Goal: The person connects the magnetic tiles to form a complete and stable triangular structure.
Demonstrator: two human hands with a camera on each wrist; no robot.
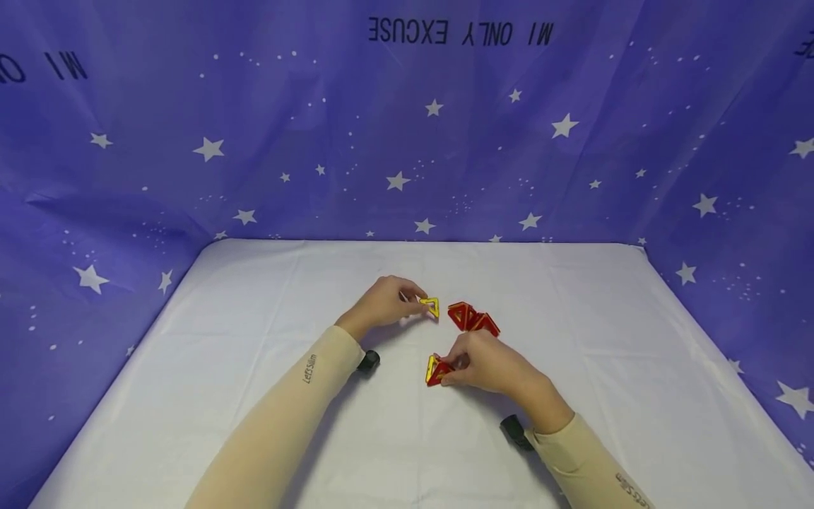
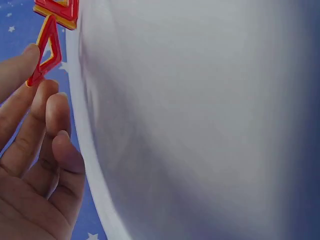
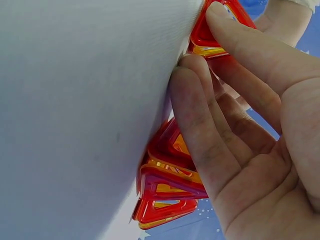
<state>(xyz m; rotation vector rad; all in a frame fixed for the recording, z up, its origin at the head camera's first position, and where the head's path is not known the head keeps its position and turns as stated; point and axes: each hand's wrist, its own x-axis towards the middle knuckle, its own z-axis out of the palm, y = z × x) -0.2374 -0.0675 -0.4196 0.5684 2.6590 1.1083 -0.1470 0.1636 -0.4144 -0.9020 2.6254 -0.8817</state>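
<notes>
My left hand (image 1: 384, 302) pinches the edge of a triangular magnetic tile (image 2: 47, 67) between thumb and fingertips. The tile is an open frame, yellow on one face and red on the other, held tilted above the cloth. Nearer to me, my right hand (image 1: 492, 364) holds a small red and yellow pyramid of triangular tiles (image 1: 437, 376) between thumb and fingers at the cloth. Just beyond the right hand stand red triangular-tile shapes with yellow inner sides (image 1: 458, 316), side by side; the right hand partly covers them in the right wrist view.
A white cloth (image 1: 305, 438) covers the table. Purple-blue star-printed fabric (image 1: 356, 127) hangs behind it and along both sides. Black wrist-camera pieces (image 1: 516, 433) sit below the wrists, and beige sleeves (image 1: 273, 417) cover both forearms.
</notes>
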